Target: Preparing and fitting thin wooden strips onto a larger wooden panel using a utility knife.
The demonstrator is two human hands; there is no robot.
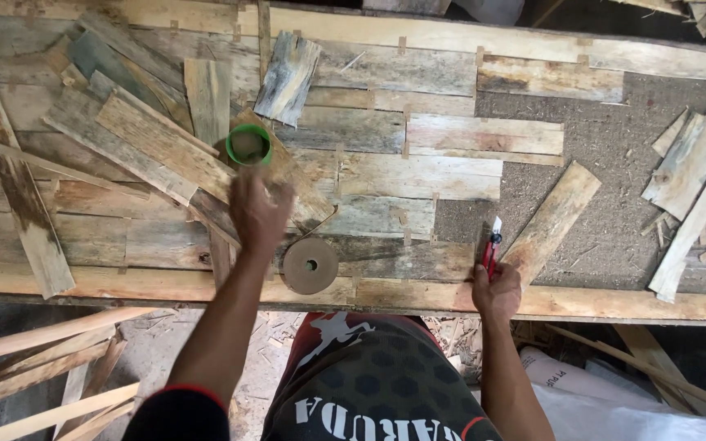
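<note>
My left hand (259,211) reaches forward over the wooden panel of pieced veneer strips (386,175), fingers slightly blurred, just below a small green cup (248,144); it seems to hold nothing. A brown roll of paper tape (310,265) lies on the panel's near edge, just right of my left forearm. My right hand (496,290) rests at the near edge and grips a red-handled cutter (490,245) with its blade pointing away. A loose veneer strip (551,220) lies slanted just right of the cutter.
Loose veneer pieces (136,135) are piled at the left of the panel, and more scraps (692,180) lie at the right on a rough grey-brown board (614,204). Wooden slats (51,367) lean below the bench at left. A white sack (606,408) lies at lower right.
</note>
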